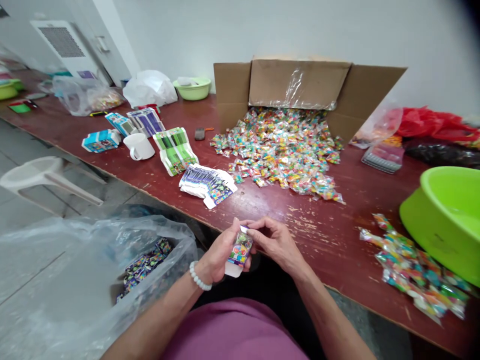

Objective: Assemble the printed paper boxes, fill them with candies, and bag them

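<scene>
My left hand [217,255] grips a small printed carton box [240,250] upright at the near edge of the dark red table [337,235]. The fingers of my right hand [275,240] pinch the box's top flap. A stack of flat purple box blanks [208,184] lies just beyond my hands. Further back, a heap of small colourful wrapped packets [285,150] spills from an open cardboard carton [300,85] lying on its side.
A clear plastic bag [75,280] with finished boxes inside sits at my lower left. A green basin [446,215] and more packets [416,270] lie at the right. A white mug [138,146], green blanks [174,150], a phone [199,133] and a white stool [45,175] are to the left.
</scene>
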Motion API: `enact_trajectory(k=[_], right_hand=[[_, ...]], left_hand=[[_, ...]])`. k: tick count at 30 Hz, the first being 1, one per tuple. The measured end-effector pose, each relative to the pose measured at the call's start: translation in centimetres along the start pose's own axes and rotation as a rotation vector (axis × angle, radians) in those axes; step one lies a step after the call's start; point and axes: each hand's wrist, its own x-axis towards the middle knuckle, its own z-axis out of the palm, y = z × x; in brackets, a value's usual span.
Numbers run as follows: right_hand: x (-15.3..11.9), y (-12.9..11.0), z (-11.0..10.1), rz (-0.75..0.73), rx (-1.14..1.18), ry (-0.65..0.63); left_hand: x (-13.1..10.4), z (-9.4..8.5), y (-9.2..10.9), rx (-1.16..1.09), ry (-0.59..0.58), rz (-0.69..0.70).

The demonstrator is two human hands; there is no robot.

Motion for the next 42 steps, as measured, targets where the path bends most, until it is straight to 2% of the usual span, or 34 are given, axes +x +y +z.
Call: enact_trajectory(k=[6,9,12,14,16,19,21,22,23,25,28,32,34,37,42], right_hand=[[1.2,0.2,-0.1,0.093,0.073,0.0],[1.1,0.1,0.1,0.068,0.131,0.016],[0.4,-0.2,0.0,0.024,0.132,-0.076],[-0.1,-0.4,-0.2,-0.002,0.049,-0.137],[-0.2,-0.2,-0.4,-0.041,-0.095,-0.138],[1.2,0.7,-1.2,-0.033,-0.269,-0.146],[3.6,1.4,-2.2,-0.018,-0.413,-0.076],[5.2,1.6,-2.8,-0.036,-0.516,0.016],[6.9,1.9,-3.5,-0.07,-0.66,0.187],[10.4,2.2,-4.6,-0.074,-0.75,0.348],[14.6,2.7,-5.6,-0.042,-0.822,0.451],[16.9,3.2,-5.9,0.055,-0.866,0.51],[16.8,3.3,-5.9,0.074,-0.853,0.504],[15.3,3.1,-5.8,0.053,-0.781,0.461],[9.0,2.1,-5.1,0.031,-0.518,0.318]], left_hand=[[0.2,0.2,0.2,0.182,0.041,0.068],[0.1,-0.2,0.4,0.259,0.034,0.113],[0.0,-0.5,0.3,0.246,0.01,0.125],[0.1,-0.4,0.1,0.209,0.005,0.106],[0.4,-0.3,-0.3,0.168,0.014,0.085],[1.0,0.0,-0.6,0.076,0.047,0.075],[1.5,0.0,-0.3,-0.023,0.074,0.101],[1.7,-0.1,-0.1,-0.064,0.087,0.123],[1.9,-0.2,0.3,-0.085,0.1,0.15],[2.4,-0.6,1.0,-0.063,0.111,0.202],[2.9,-1.6,2.0,0.043,0.114,0.255],[3.4,-3.2,2.6,0.159,0.249,0.283],[3.4,-3.8,2.8,0.185,0.282,0.296],[3.1,-4.6,3.2,0.192,0.27,0.309],[2.5,-5.6,3.7,0.082,0.369,0.353]])
